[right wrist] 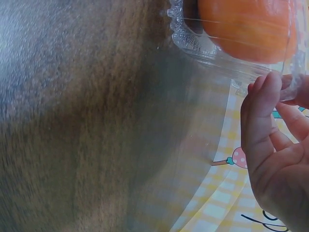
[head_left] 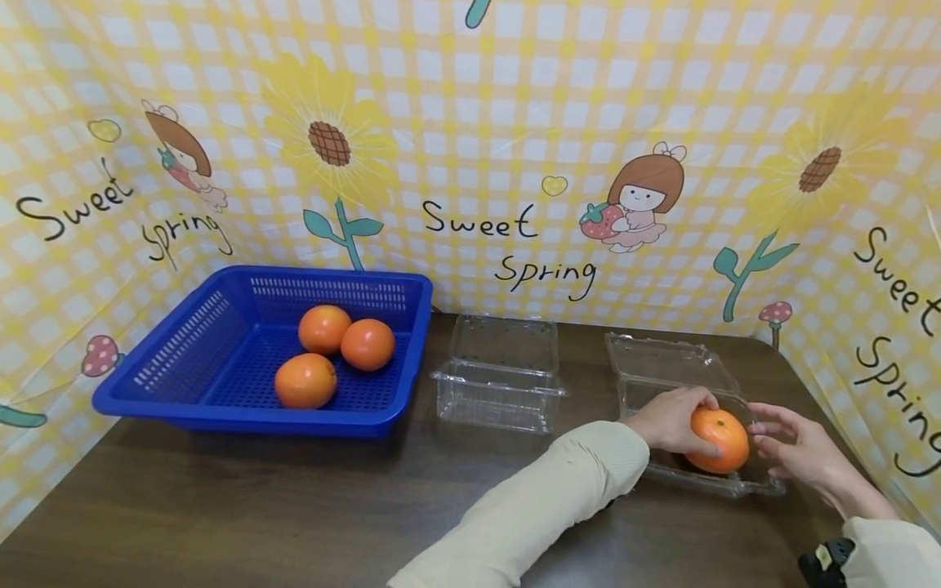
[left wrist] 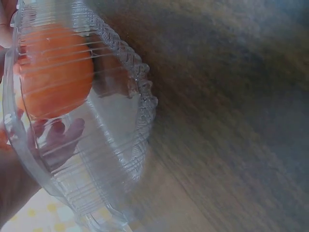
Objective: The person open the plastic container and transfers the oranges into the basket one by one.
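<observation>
At the right of the head view, my left hand [head_left: 672, 420] grips an orange [head_left: 722, 445], fingers on its far side and thumb on its near side. The orange lies low inside a clear plastic box [head_left: 735, 486] whose hinged lid [head_left: 665, 359] stands open toward the back. My right hand [head_left: 804, 453] is at the box's right wall. In the right wrist view its fingertips [right wrist: 270, 82] pinch the plastic rim beside the orange. Seen through the ribbed plastic in the left wrist view, the orange [left wrist: 58, 72] shows near the top left.
A blue basket [head_left: 408, 384] holds three more oranges [head_left: 305, 381] on the left. Between basket and hands stands a second clear box [head_left: 496, 400], lid raised. The brown table [head_left: 294, 506] meets a yellow checked cloth [head_left: 515, 163] at the back and sides.
</observation>
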